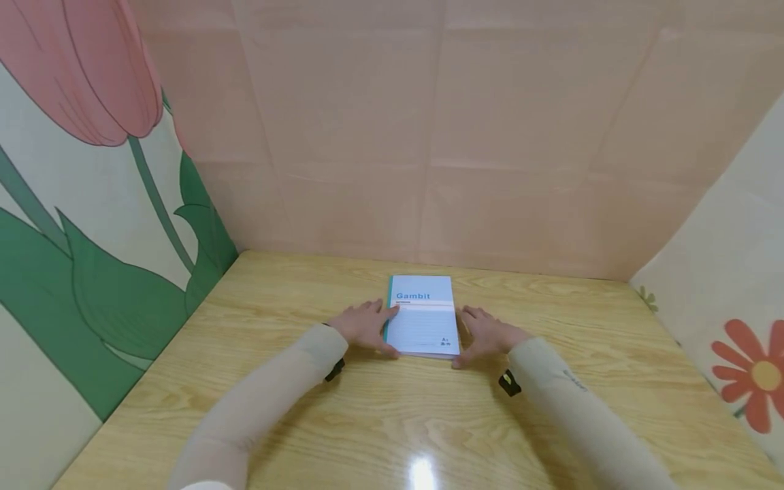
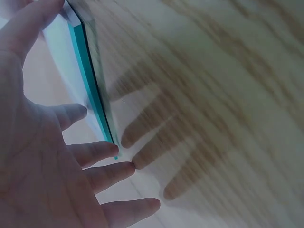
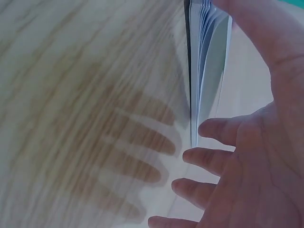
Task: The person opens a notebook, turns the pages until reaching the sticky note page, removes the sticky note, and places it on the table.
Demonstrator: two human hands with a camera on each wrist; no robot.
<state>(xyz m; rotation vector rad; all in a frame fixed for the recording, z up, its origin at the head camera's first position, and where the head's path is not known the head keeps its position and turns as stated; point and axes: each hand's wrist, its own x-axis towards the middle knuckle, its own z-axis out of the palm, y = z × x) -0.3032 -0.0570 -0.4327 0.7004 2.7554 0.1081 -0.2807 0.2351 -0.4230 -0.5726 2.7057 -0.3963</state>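
Observation:
A light blue notebook [image 1: 422, 327] lies on the wooden table, its cover printed "Gambit" and its teal spine [image 2: 88, 71] toward the left. Beside that spine is my left hand [image 1: 365, 327], fingers spread and fairly straight; one fingertip overlaps the cover's edge and the thumb is by the near left corner. My right hand [image 1: 486, 333] stands along the opposite side with its fingers extended and its thumb at the near right corner. In the right wrist view, the loose page edges [image 3: 202, 52] fan slightly apart near the thumb. Neither hand curls round the notebook.
The wood-grain table [image 1: 392, 422] runs back to a creased pinkish backdrop [image 1: 429, 136]. A side panel with a painted tulip [image 1: 92, 68] borders the left, and another with a red flower [image 1: 756, 374] borders the right. Dark wrist devices [image 1: 509, 383] show under both sleeves.

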